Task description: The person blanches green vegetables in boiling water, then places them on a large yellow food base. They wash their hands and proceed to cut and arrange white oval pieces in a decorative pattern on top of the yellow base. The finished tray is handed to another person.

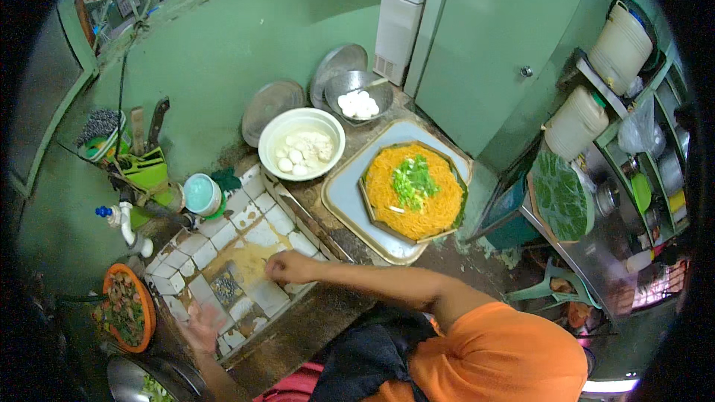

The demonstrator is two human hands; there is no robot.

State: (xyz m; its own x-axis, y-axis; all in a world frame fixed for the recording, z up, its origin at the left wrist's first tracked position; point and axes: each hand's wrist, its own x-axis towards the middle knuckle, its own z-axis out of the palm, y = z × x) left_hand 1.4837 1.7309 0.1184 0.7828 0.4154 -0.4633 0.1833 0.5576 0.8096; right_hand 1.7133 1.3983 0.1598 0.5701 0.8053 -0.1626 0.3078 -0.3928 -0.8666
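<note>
Over the tiled sink [264, 294] I hold both hands. My right hand [289, 266] is above the sink's wet, yellowish basin, its fingers curled together; whatever they may hold is too small to make out. At the sink's near left corner, my left hand [201, 326] has its fingers apart and holds nothing, slightly blurred. Right of the sink, orange noodles [417, 197] topped with chopped green onion fill a leaf-lined tray on a larger pale tray [346, 205]. Beyond the sink is a white basin [328, 115] of water with peeled eggs [298, 160] and pale pieces.
A wok [372, 82] holds more white eggs, with round metal lids behind it. At the left are a faucet [130, 231], a knife holder [145, 171], a light-blue cup [199, 193] and an orange bowl [145, 305] of chopped food. Shelves with jugs [577, 123] stand right.
</note>
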